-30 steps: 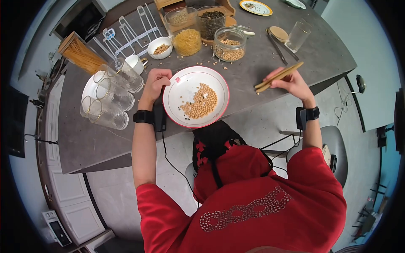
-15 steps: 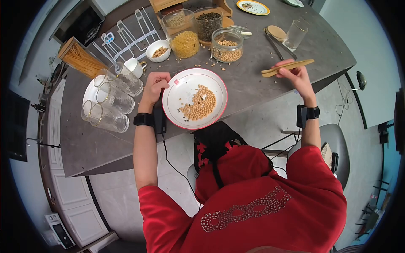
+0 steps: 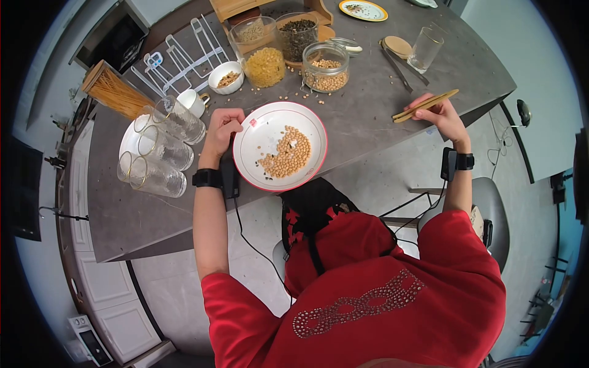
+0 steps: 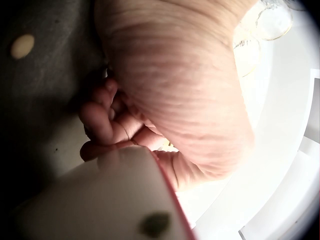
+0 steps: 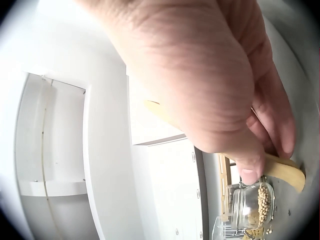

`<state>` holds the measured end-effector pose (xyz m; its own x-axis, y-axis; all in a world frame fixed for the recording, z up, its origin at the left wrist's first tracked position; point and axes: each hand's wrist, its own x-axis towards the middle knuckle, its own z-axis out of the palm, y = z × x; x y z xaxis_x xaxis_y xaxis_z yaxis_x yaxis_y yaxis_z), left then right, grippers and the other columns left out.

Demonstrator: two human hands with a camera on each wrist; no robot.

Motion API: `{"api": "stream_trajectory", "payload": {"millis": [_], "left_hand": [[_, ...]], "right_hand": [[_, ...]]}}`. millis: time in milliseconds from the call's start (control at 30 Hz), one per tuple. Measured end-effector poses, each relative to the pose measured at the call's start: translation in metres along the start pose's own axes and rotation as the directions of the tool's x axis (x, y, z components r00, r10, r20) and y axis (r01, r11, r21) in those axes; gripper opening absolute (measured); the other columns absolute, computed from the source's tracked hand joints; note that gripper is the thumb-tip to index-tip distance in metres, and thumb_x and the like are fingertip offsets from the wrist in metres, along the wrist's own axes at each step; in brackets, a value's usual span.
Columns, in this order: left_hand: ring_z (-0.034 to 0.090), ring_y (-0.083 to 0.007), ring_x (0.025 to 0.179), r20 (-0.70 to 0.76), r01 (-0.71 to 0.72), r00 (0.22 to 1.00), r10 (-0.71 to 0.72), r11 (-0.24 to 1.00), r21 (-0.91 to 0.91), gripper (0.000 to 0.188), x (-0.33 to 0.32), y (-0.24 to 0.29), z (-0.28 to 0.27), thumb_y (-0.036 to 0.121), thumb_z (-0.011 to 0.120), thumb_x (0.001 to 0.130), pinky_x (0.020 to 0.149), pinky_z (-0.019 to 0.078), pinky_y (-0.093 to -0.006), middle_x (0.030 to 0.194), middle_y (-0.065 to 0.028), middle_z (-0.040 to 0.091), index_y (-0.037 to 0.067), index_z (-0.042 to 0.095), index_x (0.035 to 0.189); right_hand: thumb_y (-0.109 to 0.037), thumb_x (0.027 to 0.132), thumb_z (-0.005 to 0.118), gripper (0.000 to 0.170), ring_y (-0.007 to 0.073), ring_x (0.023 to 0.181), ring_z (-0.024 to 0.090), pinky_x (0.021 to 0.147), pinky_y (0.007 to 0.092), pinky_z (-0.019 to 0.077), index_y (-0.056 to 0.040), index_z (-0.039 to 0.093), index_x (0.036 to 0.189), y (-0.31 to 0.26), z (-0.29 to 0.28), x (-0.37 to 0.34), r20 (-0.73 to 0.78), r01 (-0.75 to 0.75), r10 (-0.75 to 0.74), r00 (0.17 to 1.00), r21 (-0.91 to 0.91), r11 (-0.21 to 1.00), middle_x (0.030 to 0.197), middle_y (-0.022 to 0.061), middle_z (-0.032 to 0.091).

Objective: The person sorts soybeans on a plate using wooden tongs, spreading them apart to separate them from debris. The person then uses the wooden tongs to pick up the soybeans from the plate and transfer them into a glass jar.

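At the left side of a white plate (image 3: 251,150) with a red rim, my left hand (image 3: 224,127) pinches the edge between thumb and curled fingers. Chickpeas (image 3: 291,156) lie heaped on the plate, with a few dark bits near its lower edge. My right hand (image 3: 445,119) holds wooden tongs (image 3: 426,105) low over the right part of the table, tips pointing left. Close up in the right wrist view, thumb and fingers press the wooden tongs (image 5: 285,172); the left wrist view shows fingers at the red rim.
Behind the plate stand an open glass jar (image 3: 325,78) of chickpeas, a container of yellow pasta (image 3: 265,67) and a small white bowl (image 3: 228,86). Several drinking glasses (image 3: 165,147) are at the left. Dark metal tongs (image 3: 399,72) and a glass (image 3: 425,50) sit at the right.
My right hand has moved to the right with the wooden tongs, which lie a little farther from the plate. My left hand keeps its grip on the rim.
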<state>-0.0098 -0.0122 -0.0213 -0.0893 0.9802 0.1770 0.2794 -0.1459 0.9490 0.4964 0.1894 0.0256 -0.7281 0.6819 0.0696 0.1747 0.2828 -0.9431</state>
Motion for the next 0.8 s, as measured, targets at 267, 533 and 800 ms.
{"api": "stream_trajectory", "payload": {"millis": [267, 533, 800], "left_hand": [[0.042, -0.0036, 0.052, -0.116, -0.036, 0.993, 0.038, 0.999, 0.025, 0.037, -0.001, 0.002, 0.0, 0.028, 0.054, 0.096, 0.049, 0.027, -0.022, 0.058, 0.0028, 0.052, 0.0, 0.067, 0.075], [0.043, -0.0039, 0.053, -0.12, -0.037, 0.992, 0.036, 0.999, -0.001, 0.036, -0.001, 0.003, 0.001, 0.025, 0.055, 0.096, 0.05, 0.0278, -0.0221, 0.059, 0.0016, 0.053, -0.001, 0.066, 0.074], [0.042, -0.0047, 0.054, -0.111, -0.017, 0.994, 0.016, 1.0, -0.01, 0.035, -0.001, 0.002, 0.002, 0.024, 0.058, 0.096, 0.051, 0.0285, -0.0231, 0.059, 0.002, 0.052, -0.001, 0.066, 0.073]], "right_hand": [[-0.008, 0.098, 0.071, 0.019, 0.0184, 0.106, 0.071, 0.092, 0.0298, 0.0574, 0.0003, 0.068, 0.115, 0.004, 0.008, 0.037, -0.041, 0.052, -0.049, 0.998, 0.077, 0.996, 0.113, 0.0127, 0.075], [-0.011, 0.1, 0.068, 0.024, 0.019, 0.106, 0.071, 0.096, 0.0303, 0.0584, 0.0013, 0.069, 0.121, -0.038, 0.029, 0.11, -0.311, 0.304, -0.245, 0.918, 0.156, 0.94, 0.118, 0.0113, 0.074], [-0.013, 0.098, 0.071, 0.022, 0.0148, 0.098, 0.072, 0.092, 0.0306, 0.0596, 0.0007, 0.07, 0.116, -0.077, 0.074, 0.133, 0.109, 0.257, -0.273, 0.956, 0.141, 0.956, 0.109, 0.008, 0.075]]}}
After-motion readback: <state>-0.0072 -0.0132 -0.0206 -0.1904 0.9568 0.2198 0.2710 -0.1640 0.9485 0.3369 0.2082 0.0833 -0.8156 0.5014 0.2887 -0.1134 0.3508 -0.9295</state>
